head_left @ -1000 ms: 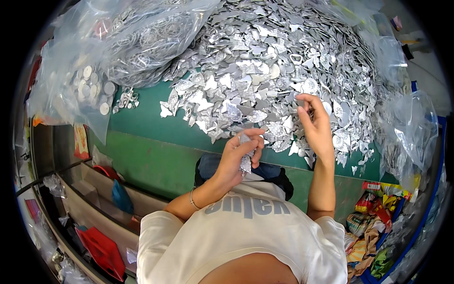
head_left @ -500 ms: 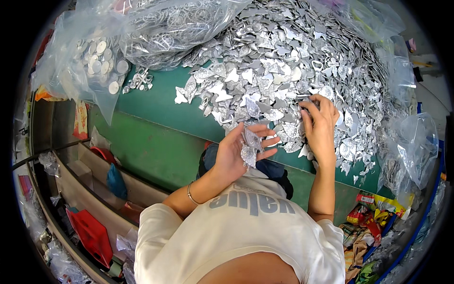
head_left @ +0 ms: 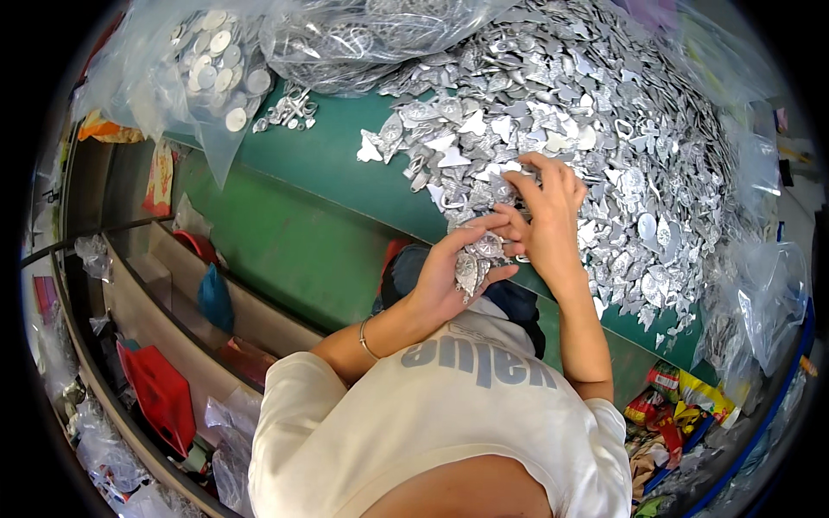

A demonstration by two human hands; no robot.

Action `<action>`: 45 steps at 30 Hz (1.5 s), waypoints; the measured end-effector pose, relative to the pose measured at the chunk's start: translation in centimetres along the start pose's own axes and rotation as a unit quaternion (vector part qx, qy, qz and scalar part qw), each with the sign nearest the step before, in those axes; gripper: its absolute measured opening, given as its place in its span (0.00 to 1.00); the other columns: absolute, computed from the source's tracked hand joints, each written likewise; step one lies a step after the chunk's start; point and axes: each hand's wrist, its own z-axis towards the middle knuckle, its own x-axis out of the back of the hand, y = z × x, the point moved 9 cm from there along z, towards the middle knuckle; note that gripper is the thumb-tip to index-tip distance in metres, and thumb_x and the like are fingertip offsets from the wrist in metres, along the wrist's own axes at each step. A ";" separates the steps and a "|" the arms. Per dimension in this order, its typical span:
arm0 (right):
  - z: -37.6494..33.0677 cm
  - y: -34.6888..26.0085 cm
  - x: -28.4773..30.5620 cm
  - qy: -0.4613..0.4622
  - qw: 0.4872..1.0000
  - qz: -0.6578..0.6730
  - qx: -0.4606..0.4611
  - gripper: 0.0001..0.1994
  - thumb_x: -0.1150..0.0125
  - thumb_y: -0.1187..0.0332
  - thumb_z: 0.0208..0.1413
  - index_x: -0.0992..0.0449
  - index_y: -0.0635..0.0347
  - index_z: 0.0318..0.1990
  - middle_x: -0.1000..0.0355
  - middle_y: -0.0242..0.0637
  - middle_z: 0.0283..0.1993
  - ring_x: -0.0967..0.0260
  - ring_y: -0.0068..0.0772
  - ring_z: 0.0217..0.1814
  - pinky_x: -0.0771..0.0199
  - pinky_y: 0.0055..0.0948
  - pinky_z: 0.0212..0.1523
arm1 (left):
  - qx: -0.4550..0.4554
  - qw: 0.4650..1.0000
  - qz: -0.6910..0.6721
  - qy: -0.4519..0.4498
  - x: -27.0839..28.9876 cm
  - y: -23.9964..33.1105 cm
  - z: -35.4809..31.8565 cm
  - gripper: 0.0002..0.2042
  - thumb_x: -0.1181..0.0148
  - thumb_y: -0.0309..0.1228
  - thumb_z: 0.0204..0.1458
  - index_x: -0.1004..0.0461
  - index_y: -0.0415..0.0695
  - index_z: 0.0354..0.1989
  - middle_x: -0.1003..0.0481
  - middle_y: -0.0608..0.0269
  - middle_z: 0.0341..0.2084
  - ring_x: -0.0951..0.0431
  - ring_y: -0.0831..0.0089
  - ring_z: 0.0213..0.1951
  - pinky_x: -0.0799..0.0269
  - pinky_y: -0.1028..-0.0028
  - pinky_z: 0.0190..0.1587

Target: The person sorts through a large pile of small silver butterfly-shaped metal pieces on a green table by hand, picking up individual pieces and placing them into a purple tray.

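My left hand (head_left: 440, 274) is cupped palm up in front of the bench edge, its fingers curled round a few silver metal charms (head_left: 473, 264), some patterned and leaf-like. Close above it, my right hand (head_left: 551, 216) bends over the near edge of a big heap of flat silver charms (head_left: 553, 112). Its thumb is close to the left fingertips, and its index finger reaches to loose pieces in the heap. The right fingers are spread, with no piece plainly between them. Many charms are butterfly-shaped or oval.
The heap lies on a green bench (head_left: 332, 164). A clear bag of round discs (head_left: 207, 73), a small pile of metal bits (head_left: 289, 110) and a large bag of silver parts (head_left: 345, 43) stand at the back left. A drawer (head_left: 186, 315) is at left, wrappers (head_left: 669, 406) at lower right.
My right hand has moved left from the heap's middle toward my left hand, and its pinch has opened. My left fingers have curled more round the charms. The view has shifted slightly.
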 end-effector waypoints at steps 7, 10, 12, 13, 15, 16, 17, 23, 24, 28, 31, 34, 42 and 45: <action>-1.7 3.4 2.2 0.128 0.942 0.263 -0.163 0.09 0.39 0.78 0.44 0.29 0.61 0.35 0.30 0.31 0.29 0.34 0.26 0.33 0.40 0.25 0.41 | -0.066 0.993 0.083 -0.045 -1.2 1.1 0.0 0.19 0.55 0.39 0.59 0.38 0.40 0.53 0.33 0.51 0.49 0.32 0.60 0.53 0.36 0.57 0.56; -2.9 1.5 -0.2 0.010 0.845 0.475 -0.244 0.14 0.43 0.81 0.47 0.31 0.63 0.43 0.31 0.30 0.30 0.37 0.16 0.33 0.37 0.18 0.39 | -0.078 0.994 0.063 -0.048 -1.4 1.0 0.0 0.21 0.56 0.42 0.59 0.39 0.41 0.55 0.33 0.52 0.50 0.33 0.61 0.54 0.36 0.58 0.57; -3.6 0.1 -0.8 -0.051 0.937 0.293 -0.185 0.15 0.43 0.80 0.48 0.31 0.63 0.45 0.33 0.32 0.39 0.38 0.18 0.37 0.37 0.17 0.38 | -0.076 0.992 0.088 -0.041 -1.7 1.0 0.1 0.19 0.53 0.40 0.58 0.37 0.42 0.53 0.31 0.56 0.48 0.29 0.65 0.50 0.32 0.65 0.53; -3.1 -0.7 0.6 0.015 0.967 0.224 -0.122 0.15 0.45 0.79 0.50 0.31 0.63 0.47 0.34 0.33 0.41 0.39 0.19 0.39 0.36 0.18 0.39 | -0.075 0.992 0.096 -0.029 -1.7 0.8 0.2 0.18 0.51 0.40 0.58 0.37 0.42 0.52 0.30 0.57 0.47 0.28 0.66 0.48 0.31 0.67 0.51; -3.5 -0.8 1.3 0.132 0.934 0.302 -0.138 0.15 0.47 0.75 0.53 0.32 0.63 0.49 0.36 0.35 0.45 0.40 0.22 0.44 0.36 0.20 0.42 | -0.076 0.991 0.114 0.003 -1.3 1.0 0.3 0.12 0.48 0.34 0.56 0.32 0.42 0.46 0.27 0.61 0.41 0.25 0.73 0.40 0.29 0.76 0.44; -4.4 0.2 0.3 0.177 0.853 0.441 -0.213 0.15 0.48 0.74 0.54 0.33 0.63 0.50 0.37 0.35 0.46 0.41 0.23 0.45 0.36 0.22 0.43 | -0.139 0.977 0.160 0.007 -1.5 1.6 0.3 0.11 0.48 0.33 0.56 0.31 0.41 0.45 0.27 0.61 0.40 0.26 0.74 0.39 0.30 0.76 0.43; -5.4 1.0 -1.1 0.214 0.744 0.566 -0.282 0.16 0.49 0.73 0.55 0.34 0.63 0.51 0.38 0.36 0.48 0.41 0.25 0.46 0.36 0.24 0.45 | -0.201 0.958 0.205 0.012 -1.9 1.5 0.5 0.10 0.48 0.31 0.56 0.30 0.41 0.43 0.27 0.62 0.39 0.26 0.75 0.39 0.30 0.77 0.43; -4.5 -1.4 -0.4 0.137 0.849 0.454 -0.233 0.16 0.48 0.70 0.55 0.34 0.61 0.51 0.37 0.37 0.48 0.39 0.26 0.46 0.36 0.23 0.45 | -0.431 0.733 0.523 -0.057 -9.0 1.5 -1.2 0.26 0.52 0.27 0.50 0.45 0.33 0.59 0.47 0.46 0.60 0.48 0.58 0.62 0.58 0.63 0.63; -4.5 -1.4 -0.5 0.135 0.846 0.459 -0.234 0.16 0.47 0.70 0.55 0.34 0.61 0.51 0.36 0.37 0.47 0.39 0.26 0.45 0.36 0.23 0.44 | -0.430 0.698 0.570 -0.059 -9.4 0.7 -1.0 0.28 0.51 0.28 0.50 0.49 0.34 0.60 0.52 0.45 0.62 0.51 0.56 0.63 0.62 0.61 0.63; -5.2 -0.4 -0.2 0.159 0.823 0.473 -0.270 0.16 0.47 0.69 0.55 0.34 0.60 0.51 0.36 0.37 0.46 0.38 0.25 0.44 0.35 0.22 0.42 | -0.457 0.582 0.662 -0.117 -12.2 -1.7 -1.3 0.34 0.48 0.30 0.47 0.53 0.34 0.63 0.63 0.40 0.65 0.58 0.49 0.66 0.66 0.55 0.63; -5.4 1.0 -0.5 0.180 0.737 0.561 -0.332 0.16 0.46 0.69 0.55 0.34 0.59 0.51 0.35 0.37 0.45 0.38 0.25 0.42 0.34 0.21 0.40 | -0.492 0.536 0.670 -0.147 -14.4 -1.2 -1.9 0.28 0.45 0.25 0.43 0.41 0.37 0.57 0.54 0.39 0.63 0.53 0.48 0.65 0.53 0.56 0.61; -7.3 3.2 -0.9 0.238 0.501 0.709 -0.436 0.16 0.45 0.69 0.54 0.34 0.58 0.50 0.34 0.37 0.43 0.37 0.25 0.41 0.33 0.21 0.38 | -0.536 0.544 0.605 -0.226 -14.8 -2.2 -2.3 0.18 0.54 0.19 0.48 0.35 0.35 0.51 0.50 0.36 0.60 0.46 0.44 0.61 0.45 0.55 0.59; -19.1 16.9 12.9 0.570 0.407 0.663 -0.265 0.07 0.47 0.67 0.57 0.32 0.52 0.42 0.33 0.30 0.32 0.35 0.22 0.27 0.35 0.18 0.21 | -0.550 0.536 0.618 -0.169 -14.5 0.3 -3.1 0.12 0.55 0.13 0.46 0.29 0.36 0.38 0.40 0.45 0.51 0.44 0.46 0.60 0.43 0.53 0.59; -27.4 21.4 26.0 0.722 0.505 0.421 -0.216 0.07 0.48 0.67 0.58 0.35 0.57 0.38 0.33 0.33 0.26 0.34 0.24 0.20 0.34 0.19 0.16 | -0.543 0.516 0.654 -0.105 -12.1 3.7 -3.2 0.09 0.55 0.17 0.51 0.31 0.34 0.40 0.37 0.47 0.51 0.39 0.56 0.57 0.44 0.63 0.58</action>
